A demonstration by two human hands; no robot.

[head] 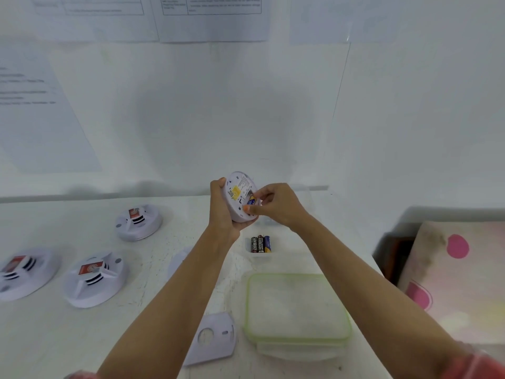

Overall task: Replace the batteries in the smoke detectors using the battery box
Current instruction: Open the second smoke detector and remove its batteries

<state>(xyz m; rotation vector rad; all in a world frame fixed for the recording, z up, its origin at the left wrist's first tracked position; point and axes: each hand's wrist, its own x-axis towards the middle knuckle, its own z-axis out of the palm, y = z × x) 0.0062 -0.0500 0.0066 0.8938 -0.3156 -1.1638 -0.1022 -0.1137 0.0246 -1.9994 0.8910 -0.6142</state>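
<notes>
My left hand (222, 207) grips a white round smoke detector (237, 192) from its left side, held above the table with its back facing me. My right hand (274, 205) pinches a blue and yellow battery (251, 199) at the detector's open battery slot. Below the hands, three batteries (261, 244) lie side by side in a clear battery box (284, 242). Three more white smoke detectors stand on the table at the left: one at the back (138, 222), one in front (94, 279), one at the far left (26, 272).
A clear lid with a green rim (296, 307) lies on the white table (54, 337) near the front. A white mounting plate (213, 337) lies left of it. A pink spotted cushion (459, 274) sits at the right edge. Papers hang on the wall behind.
</notes>
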